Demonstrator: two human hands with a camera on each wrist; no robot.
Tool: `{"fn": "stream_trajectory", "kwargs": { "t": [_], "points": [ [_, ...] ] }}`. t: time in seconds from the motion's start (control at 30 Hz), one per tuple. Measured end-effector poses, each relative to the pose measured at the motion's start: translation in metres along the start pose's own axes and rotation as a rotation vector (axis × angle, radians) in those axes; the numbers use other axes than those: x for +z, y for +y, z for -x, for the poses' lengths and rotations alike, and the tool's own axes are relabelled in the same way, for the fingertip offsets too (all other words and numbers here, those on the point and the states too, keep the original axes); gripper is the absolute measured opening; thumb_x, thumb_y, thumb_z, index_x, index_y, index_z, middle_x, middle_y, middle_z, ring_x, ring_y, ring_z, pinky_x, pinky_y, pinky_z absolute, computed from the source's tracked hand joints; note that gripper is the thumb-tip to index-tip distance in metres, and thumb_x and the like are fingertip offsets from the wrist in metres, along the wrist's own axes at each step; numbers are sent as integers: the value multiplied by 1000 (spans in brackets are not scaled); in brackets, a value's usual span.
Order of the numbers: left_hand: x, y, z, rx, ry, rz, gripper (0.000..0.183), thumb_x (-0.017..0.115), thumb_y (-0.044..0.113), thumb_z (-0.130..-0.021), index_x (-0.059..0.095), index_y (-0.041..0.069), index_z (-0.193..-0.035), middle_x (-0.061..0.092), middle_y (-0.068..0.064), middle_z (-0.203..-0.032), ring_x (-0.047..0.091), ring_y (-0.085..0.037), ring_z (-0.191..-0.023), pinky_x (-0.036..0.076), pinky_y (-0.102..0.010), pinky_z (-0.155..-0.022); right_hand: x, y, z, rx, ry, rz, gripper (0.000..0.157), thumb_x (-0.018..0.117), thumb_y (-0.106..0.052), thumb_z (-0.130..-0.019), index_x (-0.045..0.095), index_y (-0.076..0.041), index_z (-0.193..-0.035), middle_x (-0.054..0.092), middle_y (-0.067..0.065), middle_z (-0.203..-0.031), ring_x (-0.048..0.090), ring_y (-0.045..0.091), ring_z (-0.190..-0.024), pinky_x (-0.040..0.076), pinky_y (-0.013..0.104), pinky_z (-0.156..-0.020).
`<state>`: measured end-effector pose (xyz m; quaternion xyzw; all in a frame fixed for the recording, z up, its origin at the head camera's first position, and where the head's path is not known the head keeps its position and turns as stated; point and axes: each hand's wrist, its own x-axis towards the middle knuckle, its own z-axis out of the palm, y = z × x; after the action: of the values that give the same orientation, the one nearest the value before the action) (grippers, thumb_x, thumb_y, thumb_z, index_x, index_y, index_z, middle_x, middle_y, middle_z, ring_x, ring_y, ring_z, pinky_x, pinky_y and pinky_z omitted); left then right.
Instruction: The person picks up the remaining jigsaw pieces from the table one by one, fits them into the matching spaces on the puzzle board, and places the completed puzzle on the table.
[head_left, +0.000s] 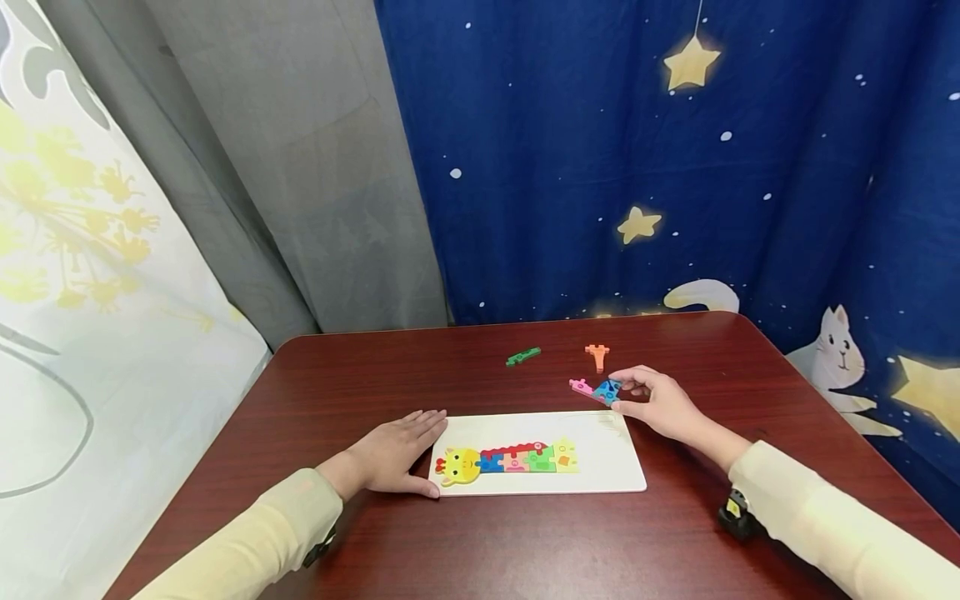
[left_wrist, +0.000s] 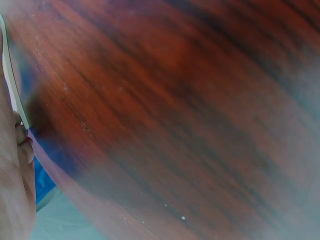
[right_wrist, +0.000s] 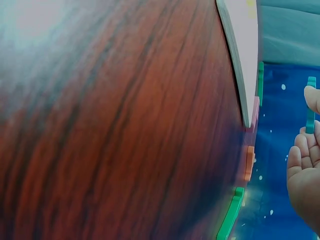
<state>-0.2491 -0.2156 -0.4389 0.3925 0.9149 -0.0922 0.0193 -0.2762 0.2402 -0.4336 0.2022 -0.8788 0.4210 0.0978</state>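
My right hand (head_left: 660, 407) pinches a blue puzzle piece (head_left: 606, 392) between thumb and fingers, just beyond the far right corner of a white board (head_left: 611, 458). In the right wrist view that piece (right_wrist: 311, 112) stands edge-on in the grip, raised off the tabletop. A pink puzzle piece (head_left: 581, 386) lies right beside it in the head view. On the board is a part-built giraffe puzzle: a yellow head (head_left: 460, 467), then blue, pink, green and yellow pieces with a red strip along the top. My left hand (head_left: 397, 454) rests flat at the board's left edge, fingers straight.
Farther back on the dark red wooden table (head_left: 360, 375) lie a green puzzle piece (head_left: 522, 357) and an orange one (head_left: 597, 357). Another green piece (right_wrist: 230, 215) shows in the right wrist view. Curtains (head_left: 562, 167) hang behind the table's far edge.
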Motion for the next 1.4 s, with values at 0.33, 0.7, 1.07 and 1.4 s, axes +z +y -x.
{"fn": "stream_trajectory", "kwargs": {
  "t": [0.33, 0.7, 1.07, 1.4],
  "points": [
    [-1, 0, 1, 7, 9, 4, 112, 29, 87, -79, 24, 5, -154, 22, -10, -159, 20, -23, -145, 18, -37, -116, 7, -6, -1, 5, -53, -24, 39, 79, -12, -83, 66, -2, -119, 63, 7, -100, 56, 27, -93, 50, 33, -79],
    [-2, 0, 2, 15, 11, 9, 111, 30, 87, -79, 25, 4, -154, 22, -12, -159, 21, -25, -145, 18, -37, -116, 18, -13, -3, -14, -113, -39, 41, 78, -12, -83, 65, -2, -120, 62, 8, -98, 56, 25, -90, 50, 33, -78],
    [-1, 0, 2, 3, 3, 12, 112, 30, 87, -78, 23, 6, -155, 20, -10, -160, 19, -22, -145, 17, -36, -117, 28, -18, -7, -7, -152, -65, 43, 80, -15, -81, 66, -3, -121, 64, 3, -104, 57, 24, -94, 50, 34, -81],
    [0, 0, 1, 11, 7, 15, 112, 30, 87, -78, 24, 5, -154, 21, -11, -159, 20, -24, -145, 17, -37, -117, 38, -21, -9, -37, -187, -94, 41, 80, -11, -81, 67, -1, -118, 62, 3, -101, 56, 24, -92, 51, 28, -78]
  ]
}}
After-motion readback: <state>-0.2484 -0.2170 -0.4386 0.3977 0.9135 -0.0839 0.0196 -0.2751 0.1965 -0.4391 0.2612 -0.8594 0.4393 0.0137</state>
